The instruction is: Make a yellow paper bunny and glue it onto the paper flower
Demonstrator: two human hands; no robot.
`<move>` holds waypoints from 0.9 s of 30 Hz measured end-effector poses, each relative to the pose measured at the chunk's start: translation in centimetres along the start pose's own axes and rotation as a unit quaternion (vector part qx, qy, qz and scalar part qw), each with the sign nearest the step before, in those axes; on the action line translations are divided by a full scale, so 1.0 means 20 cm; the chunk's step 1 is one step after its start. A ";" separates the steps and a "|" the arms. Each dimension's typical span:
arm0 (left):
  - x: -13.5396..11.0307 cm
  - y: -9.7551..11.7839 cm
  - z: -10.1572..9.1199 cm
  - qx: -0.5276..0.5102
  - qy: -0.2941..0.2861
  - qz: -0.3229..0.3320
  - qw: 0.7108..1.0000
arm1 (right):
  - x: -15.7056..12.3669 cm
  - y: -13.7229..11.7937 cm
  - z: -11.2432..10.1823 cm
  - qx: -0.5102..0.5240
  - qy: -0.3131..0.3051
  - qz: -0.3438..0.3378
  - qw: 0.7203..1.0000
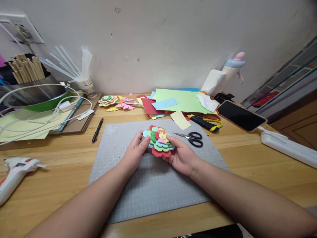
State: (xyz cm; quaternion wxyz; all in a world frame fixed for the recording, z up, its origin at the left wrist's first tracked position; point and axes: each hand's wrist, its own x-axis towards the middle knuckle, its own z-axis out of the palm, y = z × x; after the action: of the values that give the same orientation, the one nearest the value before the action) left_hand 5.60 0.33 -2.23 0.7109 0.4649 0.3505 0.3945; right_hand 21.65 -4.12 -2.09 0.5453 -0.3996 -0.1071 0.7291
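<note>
A layered paper flower (159, 140) in red, blue, green, yellow and pink, with a small yellow face at its centre, is held above the grey cutting mat (148, 185). My left hand (135, 152) grips its left edge with the thumb on top. My right hand (182, 155) cups it from below and the right, thumb on the petals. Both hands are closed on the flower.
Black scissors (192, 138) lie on the mat just right of the flower. A black pen (97, 130), a white glue gun (17, 172), two finished paper flowers (116, 101), coloured paper sheets (178, 100), a yellow-black cutter (205, 123), a phone (240, 115) and a pot with sticks (32, 89) surround the mat.
</note>
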 end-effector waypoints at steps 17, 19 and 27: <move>0.01 0.02 -0.02 0.018 0.014 -0.002 1.000 | -0.04 -0.05 0.02 0.024 -0.047 0.126 0.991; 0.01 0.02 -0.02 0.015 0.018 -0.003 1.000 | -0.03 -0.03 0.01 -0.002 -0.042 0.094 0.995; 0.02 0.00 -0.02 -0.011 0.007 0.010 1.000 | -0.06 0.02 0.02 -0.163 -0.052 -0.129 0.977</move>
State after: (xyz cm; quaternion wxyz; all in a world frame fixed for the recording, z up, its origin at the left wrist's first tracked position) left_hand 5.43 0.82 -2.34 0.7093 0.4577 0.3467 0.4089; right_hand 21.19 -5.19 -1.63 0.5561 -0.4274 -0.3028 0.6453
